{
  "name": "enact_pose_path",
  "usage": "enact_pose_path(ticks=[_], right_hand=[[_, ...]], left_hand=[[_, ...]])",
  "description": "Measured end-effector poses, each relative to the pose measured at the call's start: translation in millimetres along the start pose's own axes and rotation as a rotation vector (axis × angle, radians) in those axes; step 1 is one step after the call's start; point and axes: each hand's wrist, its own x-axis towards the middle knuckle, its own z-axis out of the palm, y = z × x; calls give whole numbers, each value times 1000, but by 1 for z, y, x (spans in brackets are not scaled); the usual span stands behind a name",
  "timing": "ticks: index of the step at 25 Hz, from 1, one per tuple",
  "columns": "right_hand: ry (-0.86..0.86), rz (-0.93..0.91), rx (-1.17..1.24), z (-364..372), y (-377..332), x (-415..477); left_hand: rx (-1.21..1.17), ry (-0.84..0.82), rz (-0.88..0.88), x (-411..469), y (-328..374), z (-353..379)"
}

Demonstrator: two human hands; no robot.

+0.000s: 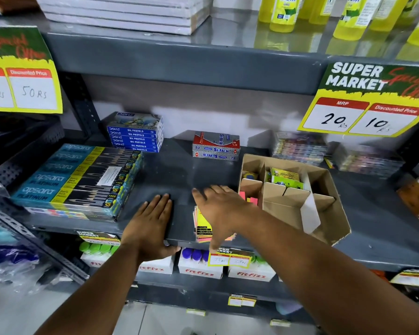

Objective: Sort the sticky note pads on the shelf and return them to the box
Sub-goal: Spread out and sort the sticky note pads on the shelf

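A stack of sticky note pads (pixel 202 226), yellow on top with pink and orange edges, lies at the front edge of the grey shelf (pixel 179 172). My right hand (pixel 221 209) hovers over the stack with fingers spread, covering most of it. Whether it touches the pads is unclear. My left hand (pixel 153 223) lies flat and open on the shelf edge, just left of the stack. To the right stands an open cardboard box (pixel 324 209) with dividers. Pink pads (pixel 248 198) sit in its near-left compartment, green packets (pixel 286 178) in a rear one.
Apsara pencil boxes (pixel 80 180) fill the shelf's left side, with blue oil pastel boxes (pixel 136 139) and red-grey Softek boxes (pixel 215 148) behind. Wrapped packs (pixel 300 147) stand at the back right. A price sign (pixel 368 100) hangs above. FitFizz boxes (pixel 200 267) sit on the shelf below.
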Motion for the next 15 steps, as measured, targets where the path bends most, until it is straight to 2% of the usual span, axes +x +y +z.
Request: enact_pose_path(ticks=[3,9,15], right_hand=[[-96,30,27,13,3,17],[-9,56,81,22,13,20],[-21,77,93,16,11,17]], left_hand=[[-16,-4,1,-3,1,-4],[-18,-8,-54,-1,0,-1],[-38,3,-51,-1,1,-1]])
